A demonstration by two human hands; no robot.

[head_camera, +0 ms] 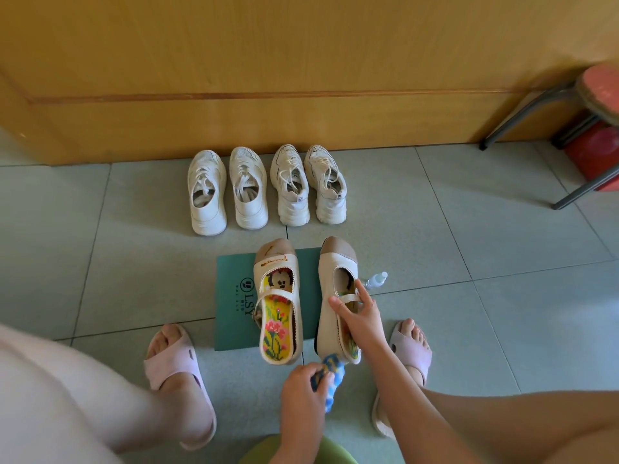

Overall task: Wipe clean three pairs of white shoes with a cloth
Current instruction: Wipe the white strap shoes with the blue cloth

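Down on the floor tiles just beside the right shoe (327, 329), a small clear bottle (376, 280) lying on its side, contents impossible to tell; inside both strap shoes, bright cross-stitch insoles, with flowers and a cartoon face in the left shoe (278, 269); cream uppers, tan toe caps, brown smears across the left one's toe; flat on the green mat (234, 306), that one. Right shoe tipped onto its side at the mat's edge, strap pinched in the right hand (360, 318) grip; left hand (301, 393) grip curled round the blue-and-white cloth (330, 373), right at that shoe's heel; lined up against the wooden panel, two pairs of white sneakers (291, 202).
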